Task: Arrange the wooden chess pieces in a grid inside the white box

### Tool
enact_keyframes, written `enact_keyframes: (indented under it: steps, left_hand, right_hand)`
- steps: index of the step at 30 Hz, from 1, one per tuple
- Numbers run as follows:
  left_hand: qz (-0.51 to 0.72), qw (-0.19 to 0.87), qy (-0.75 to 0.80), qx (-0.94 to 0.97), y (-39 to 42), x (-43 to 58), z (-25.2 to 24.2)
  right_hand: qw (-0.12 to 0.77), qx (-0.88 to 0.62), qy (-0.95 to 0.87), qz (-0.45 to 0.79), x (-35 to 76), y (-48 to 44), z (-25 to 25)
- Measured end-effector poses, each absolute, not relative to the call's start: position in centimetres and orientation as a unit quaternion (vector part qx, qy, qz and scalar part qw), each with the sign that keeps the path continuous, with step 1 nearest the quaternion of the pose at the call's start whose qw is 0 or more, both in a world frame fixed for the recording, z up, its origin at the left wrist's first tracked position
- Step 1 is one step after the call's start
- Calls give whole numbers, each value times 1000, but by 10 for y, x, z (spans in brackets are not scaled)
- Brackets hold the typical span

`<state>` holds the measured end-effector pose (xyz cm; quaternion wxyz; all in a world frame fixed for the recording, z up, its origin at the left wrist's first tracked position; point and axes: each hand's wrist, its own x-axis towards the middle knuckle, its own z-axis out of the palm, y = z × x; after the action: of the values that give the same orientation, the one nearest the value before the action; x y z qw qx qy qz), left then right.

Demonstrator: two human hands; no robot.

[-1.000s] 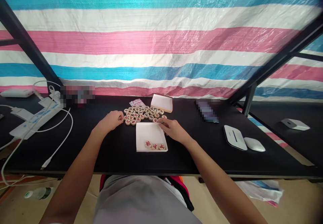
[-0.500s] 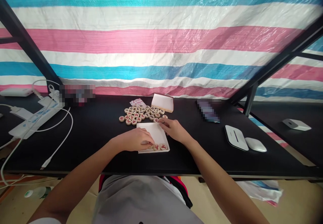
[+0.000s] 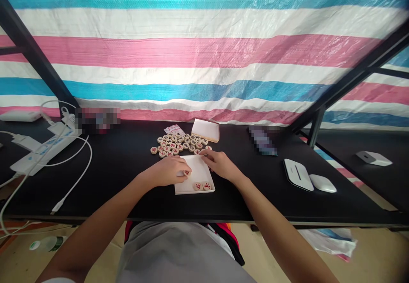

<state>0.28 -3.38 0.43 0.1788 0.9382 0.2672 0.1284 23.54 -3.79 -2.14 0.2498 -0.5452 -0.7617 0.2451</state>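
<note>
My left hand (image 3: 170,170) pinches a xiangqi piece (image 3: 187,173) with a red character, holding it over the left part of a shallow white box (image 3: 196,169). Inside that box, two red-marked xiangqi pieces (image 3: 202,186) lie side by side along the near edge, toward the right corner. The fingers of my right hand (image 3: 220,163) are closed on the box's far right corner, gripping its wall. Just beyond the box spreads a loose group of round wooden xiangqi pieces (image 3: 180,147), some with red and some with black characters.
Behind the pieces lie a second white box part (image 3: 206,129) and a small pink-and-white packet (image 3: 173,130). A phone (image 3: 263,140), a white flat device (image 3: 298,174) and a mouse (image 3: 322,183) sit to the right. At left are a power strip (image 3: 44,151) and a white cable (image 3: 76,176).
My left hand has lifted a red-marked piece from the near edge of the box and moved it away from me and slightly left. My right hand stays at the corner.
</note>
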Motion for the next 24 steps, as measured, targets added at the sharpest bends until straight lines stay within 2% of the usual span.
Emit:
enact_keyframes:
  steps: [6, 11, 14, 19, 24]
  left_hand:
    - [190, 113, 366, 904, -29, -9, 17]
    - [107, 151, 434, 882, -23, -22, 24]
    - [60, 175, 429, 884, -21, -25, 23]
    - [57, 198, 401, 893, -19, -23, 16]
    - [61, 173, 392, 901, -18, -19, 8]
  right_hand:
    - [237, -541, -764, 261, 238, -37, -19]
    - [238, -547, -760, 258, 243, -34, -22]
    - [241, -555, -755, 252, 244, -33, -23]
    - [229, -558, -759, 244, 246, -32, -22]
    - [203, -546, -769, 265, 249, -34, -18]
